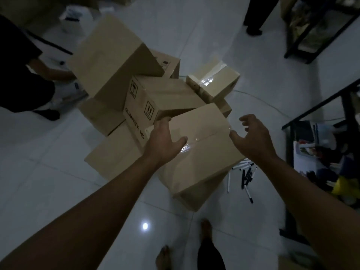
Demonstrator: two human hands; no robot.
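1. Two hands go to one taped box (202, 156). It lies tilted on the near right of the pile, with its near end hanging out past the boxes under it. My left hand (165, 139) grips its left edge, fingers curled over the far corner and thumb on the top. My right hand (251, 137) is spread wide just off the right edge, touching nothing that I can see.
2. Held from one side only, the box could swing or slide off the pile toward me. I judge the right hand must close on it before I lift.
3. Shiny tape (187, 147) runs across the top beside my thumb. It looks slick, so the thumb may slip.
4. The far edge of my box meets the printed box (155, 100). Dragging mine away could shift that one, and with it the big box (109, 61) leaning above it on the far left.
5. Markers (245, 174) lie scattered on the floor just right of the box, and my bare feet (206, 228) are near. A dropped box could land on my toes, or I could tread on a marker and slide.
6. A crouching person (29, 78) is close to the pile on the left, where toppling boxes could reach them.
7. Writing: the printed box reads "QUANTITY: 100" beside two framed handling symbols, one of them with up-arrows. Their small print is unreadable, and I read nothing on my own box.
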